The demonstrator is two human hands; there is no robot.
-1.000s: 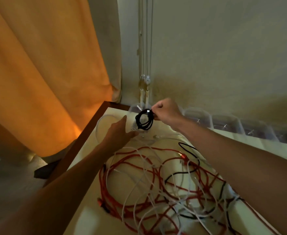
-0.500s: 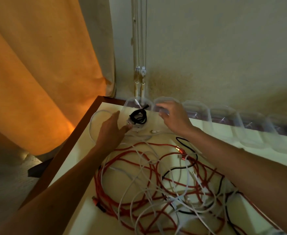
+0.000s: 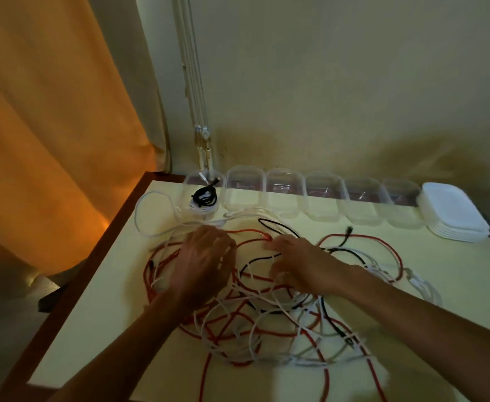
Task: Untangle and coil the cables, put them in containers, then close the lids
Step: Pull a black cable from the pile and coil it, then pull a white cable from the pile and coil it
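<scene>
My left hand [image 3: 206,256] and right hand [image 3: 296,262] rest palm-down on the tangled cables [image 3: 255,309], fingers loosely curled; whether either grips a strand I can't tell. Probably hunting a loose end.

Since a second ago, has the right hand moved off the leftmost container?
Yes. The right hand has come back toward the person, away from the leftmost container at the wall, and now rests on the tangled cables. The coiled black cable lies inside that container.

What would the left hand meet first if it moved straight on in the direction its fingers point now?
Probably the leftmost clear container holding the coiled black cable; the left hand points up the table toward it, with only loose white cable before it. Depth is unclear.
</scene>
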